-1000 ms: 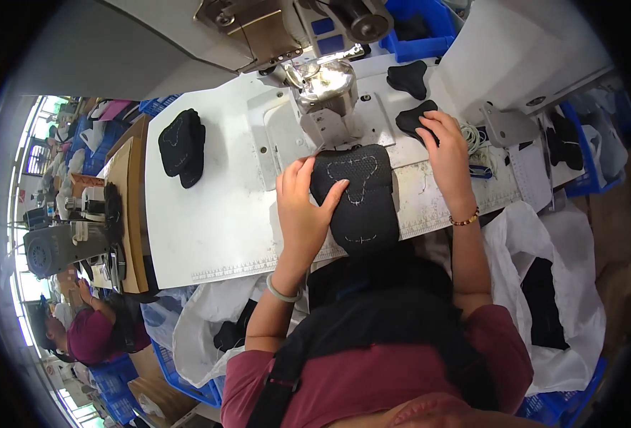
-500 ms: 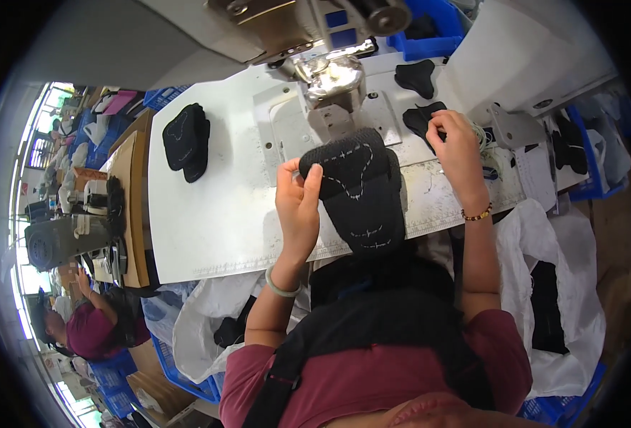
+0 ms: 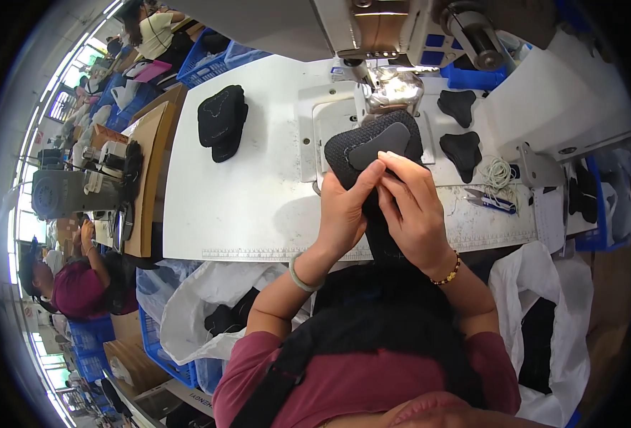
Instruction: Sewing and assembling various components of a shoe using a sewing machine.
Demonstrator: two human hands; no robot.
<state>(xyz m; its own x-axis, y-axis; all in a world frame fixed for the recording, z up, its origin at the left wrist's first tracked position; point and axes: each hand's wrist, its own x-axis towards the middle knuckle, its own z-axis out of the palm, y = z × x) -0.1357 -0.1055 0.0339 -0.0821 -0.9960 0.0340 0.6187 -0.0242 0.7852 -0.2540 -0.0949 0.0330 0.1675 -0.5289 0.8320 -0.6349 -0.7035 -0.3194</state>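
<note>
My left hand (image 3: 342,214) grips a padded black mesh fabric piece (image 3: 338,151) by its near left edge, the thumb on top. A smooth dark grey patch (image 3: 381,145) with rounded ends lies over the wide end of that piece, across its light stitched outline. The fingertips of my right hand (image 3: 415,207) pinch the patch's near edge, touching my left thumb. The fabric's narrow end hangs toward me, partly behind my hands. Just beyond is the head of a sewing machine (image 3: 394,89), its needle hidden by glare.
Two black three-lobed patches (image 3: 458,107) lie right of the machine head. Nearer me are a coil of pale thread (image 3: 498,172) and thread snips (image 3: 492,202). A stack of black pieces (image 3: 221,118) sits left on the white table (image 3: 258,207). White sacks (image 3: 194,314) flank me.
My right hand has come from the black patches at right to the mesh piece, bringing the grey patch onto its stitched outline. The view has shifted, and both hands are now together.
</note>
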